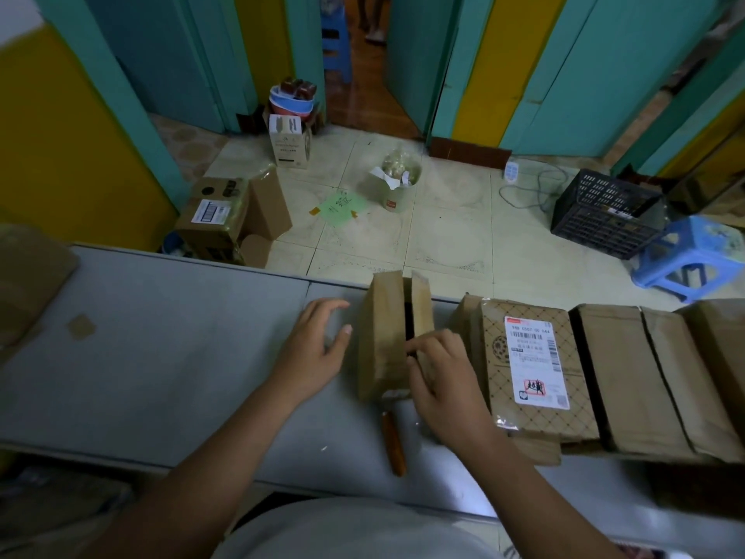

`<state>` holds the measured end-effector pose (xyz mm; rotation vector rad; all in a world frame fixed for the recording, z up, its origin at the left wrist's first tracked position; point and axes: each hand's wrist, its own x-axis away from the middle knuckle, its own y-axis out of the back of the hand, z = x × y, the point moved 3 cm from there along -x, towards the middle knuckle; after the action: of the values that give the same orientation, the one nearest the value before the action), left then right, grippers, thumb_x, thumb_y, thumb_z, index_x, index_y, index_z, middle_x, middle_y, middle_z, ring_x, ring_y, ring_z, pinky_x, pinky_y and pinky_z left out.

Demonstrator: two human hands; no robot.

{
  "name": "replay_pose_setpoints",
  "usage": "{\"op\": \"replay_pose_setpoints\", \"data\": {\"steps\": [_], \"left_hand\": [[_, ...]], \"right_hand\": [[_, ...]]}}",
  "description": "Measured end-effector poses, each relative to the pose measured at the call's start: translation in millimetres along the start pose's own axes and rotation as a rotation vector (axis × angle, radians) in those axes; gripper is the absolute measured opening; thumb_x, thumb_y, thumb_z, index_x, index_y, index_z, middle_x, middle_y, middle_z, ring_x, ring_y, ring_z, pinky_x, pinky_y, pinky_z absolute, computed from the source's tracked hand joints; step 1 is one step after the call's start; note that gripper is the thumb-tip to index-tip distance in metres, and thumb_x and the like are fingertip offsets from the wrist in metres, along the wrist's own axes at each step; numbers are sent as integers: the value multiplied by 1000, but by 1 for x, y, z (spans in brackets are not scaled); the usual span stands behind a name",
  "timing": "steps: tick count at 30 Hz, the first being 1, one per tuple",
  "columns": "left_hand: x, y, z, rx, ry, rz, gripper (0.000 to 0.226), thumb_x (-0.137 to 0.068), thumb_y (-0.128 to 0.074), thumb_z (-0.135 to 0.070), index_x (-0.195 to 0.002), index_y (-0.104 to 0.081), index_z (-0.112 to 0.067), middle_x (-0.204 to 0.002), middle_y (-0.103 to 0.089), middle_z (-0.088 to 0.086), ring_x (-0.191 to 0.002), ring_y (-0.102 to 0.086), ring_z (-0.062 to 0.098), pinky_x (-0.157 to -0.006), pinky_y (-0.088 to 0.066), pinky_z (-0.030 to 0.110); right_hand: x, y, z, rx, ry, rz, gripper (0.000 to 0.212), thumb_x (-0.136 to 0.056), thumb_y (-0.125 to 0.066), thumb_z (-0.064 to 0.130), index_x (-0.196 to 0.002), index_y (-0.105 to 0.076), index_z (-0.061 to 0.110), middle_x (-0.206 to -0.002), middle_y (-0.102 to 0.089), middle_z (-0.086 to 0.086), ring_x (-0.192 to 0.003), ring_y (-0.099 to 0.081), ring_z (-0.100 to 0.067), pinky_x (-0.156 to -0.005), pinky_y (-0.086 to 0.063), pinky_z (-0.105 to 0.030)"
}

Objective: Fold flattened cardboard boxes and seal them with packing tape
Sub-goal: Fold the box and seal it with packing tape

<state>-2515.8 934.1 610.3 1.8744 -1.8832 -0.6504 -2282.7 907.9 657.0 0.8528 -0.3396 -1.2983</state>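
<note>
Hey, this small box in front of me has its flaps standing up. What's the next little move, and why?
Probably bring the left hand in to steady the small box while the right hand folds its flap down. The two flaps stand apart with a dark gap between, the right fingers curl over one flap, and the left hand sits open beside the box.

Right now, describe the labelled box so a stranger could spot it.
On the grey table, find the row of cardboard boxes at its right end. The labelled box lies right of the right hand gripping a small box; it alone has a diamond print and a white shipping label.
</note>
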Motion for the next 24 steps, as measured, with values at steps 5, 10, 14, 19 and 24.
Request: {"op": "replay_pose_setpoints", "data": {"steps": [5, 10, 14, 19, 24], "left_hand": [[21, -2, 46, -130, 85, 134, 28, -102, -64, -23, -129, -59, -23, -127, -57, -5, -116, -60, 14, -98, -54, 40], [29, -19, 74, -371, 86, 244, 45, -93, -76, -29, -131, -63, -11, -136, -64, 12, -121, -62, 35, -96, -53, 40], [29, -26, 84, -567, 13, 319, 49, -90, -78, -39, -129, -65, -13, -126, -68, 8, -118, -62, 33, -94, -46, 39], [29, -27, 87, -606, -90, 252, 23, -86, -78, -14, -108, -71, -13, -101, -74, 9, -97, -70, 36, -81, -47, 40], [28, -21, 87, -577, -110, 216, 26, -81, -75, -2, -103, -73, -17, -98, -75, 7, -95, -72, 37, -81, -49, 41]], "right_hand": [[36, -25, -6, -95, -156, 301, 10, -103, -59, 27, -101, -68, 24, -87, -69, 12, -77, -66, -5, -68, -48, -18], [67, -88, -46, 184, -390, 678, 44, -96, -65, 43, -129, -61, 15, -119, -68, -8, -109, -66, -26, -83, -43, -23], [64, -106, -63, 137, -600, 634, 80, -77, -79, 58, -141, -43, 24, -125, -62, -4, -113, -65, -27, -93, -52, -33], [60, -110, -68, 179, -545, 670, 36, -96, -61, 41, -129, -54, 27, -104, -72, -2, -95, -71, -23, -78, -56, -30], [60, -103, -62, 29, -474, 657, 37, -93, -64, 37, -128, -59, 28, -115, -64, 2, -103, -63, -14, -94, -54, -31]]}}
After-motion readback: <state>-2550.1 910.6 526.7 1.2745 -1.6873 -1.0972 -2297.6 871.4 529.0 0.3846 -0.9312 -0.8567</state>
